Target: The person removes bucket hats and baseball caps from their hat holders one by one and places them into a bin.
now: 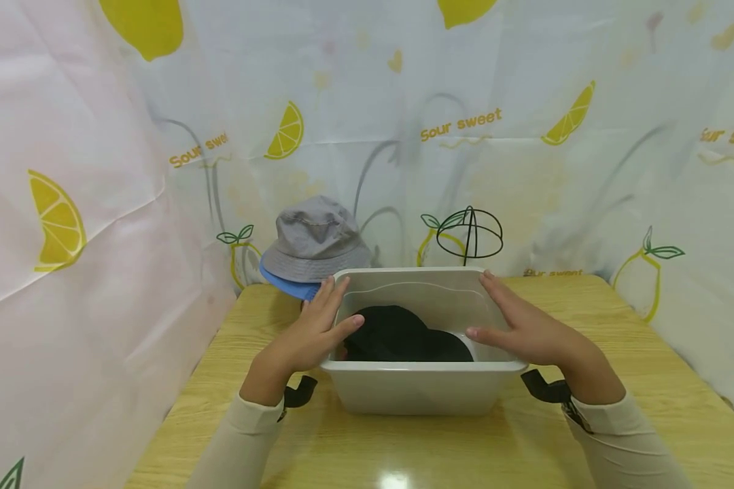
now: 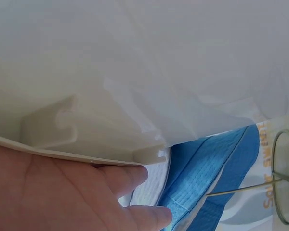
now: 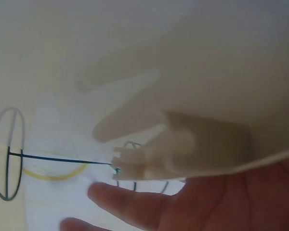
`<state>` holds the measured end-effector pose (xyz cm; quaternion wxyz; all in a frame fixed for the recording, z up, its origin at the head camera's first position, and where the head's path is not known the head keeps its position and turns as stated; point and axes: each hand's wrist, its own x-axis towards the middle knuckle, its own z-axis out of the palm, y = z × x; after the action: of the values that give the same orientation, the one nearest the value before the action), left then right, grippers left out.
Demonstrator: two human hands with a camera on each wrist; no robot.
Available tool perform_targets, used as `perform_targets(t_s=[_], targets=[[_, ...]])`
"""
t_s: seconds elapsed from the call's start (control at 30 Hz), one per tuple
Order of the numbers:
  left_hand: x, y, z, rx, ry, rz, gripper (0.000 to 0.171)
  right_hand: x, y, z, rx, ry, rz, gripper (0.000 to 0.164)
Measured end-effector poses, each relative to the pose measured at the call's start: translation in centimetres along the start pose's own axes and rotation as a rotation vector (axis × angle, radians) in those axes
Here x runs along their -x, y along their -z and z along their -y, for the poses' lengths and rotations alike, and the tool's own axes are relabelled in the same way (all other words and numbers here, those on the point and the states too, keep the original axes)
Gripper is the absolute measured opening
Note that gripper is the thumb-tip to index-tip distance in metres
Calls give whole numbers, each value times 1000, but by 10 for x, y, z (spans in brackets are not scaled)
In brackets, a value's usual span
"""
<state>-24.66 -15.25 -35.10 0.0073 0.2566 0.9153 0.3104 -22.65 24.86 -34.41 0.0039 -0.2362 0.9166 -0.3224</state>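
Note:
In the head view a pale grey plastic bin [image 1: 416,390] stands on the wooden table between both hands. Inside it lies a black cloth item [image 1: 391,333], shaped like a cap with a rounded brim. My left hand [image 1: 308,333] rests along the bin's left rim, its fingers straight and its thumb reaching over the inside. On the opposite rim lies my right hand [image 1: 529,329], fingers likewise extended, thumb pointing inward. Both wrist views show the palms right at the rim, with the bin's outer wall [image 2: 62,86] filling much of the picture.
Behind the bin's left corner, a grey bucket hat [image 1: 318,238] sits over a blue hat [image 1: 287,284]. A bare black wire hat stand [image 1: 469,234] rises behind the bin. Lemon-printed cloth [image 1: 367,68] hangs around the wooden table [image 1: 612,326].

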Motion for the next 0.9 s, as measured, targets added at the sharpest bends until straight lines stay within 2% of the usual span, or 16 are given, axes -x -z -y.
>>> perform_targets(t_s=[0.2,0.47,0.73,0.9], targets=[[0,1,-1,6,16,-4,84,1,-2,-2,27,-25,43,103],[-2,4,-4,-38,-67,-77,84,5,-1,-1,76,-53,44,97],[-2,8,-10,-81,-89,-164,73,6,0,1,82,-50,37,91],[-5,11,-10,-146,-122,-201,66,6,-2,1,87,-48,33,90]])
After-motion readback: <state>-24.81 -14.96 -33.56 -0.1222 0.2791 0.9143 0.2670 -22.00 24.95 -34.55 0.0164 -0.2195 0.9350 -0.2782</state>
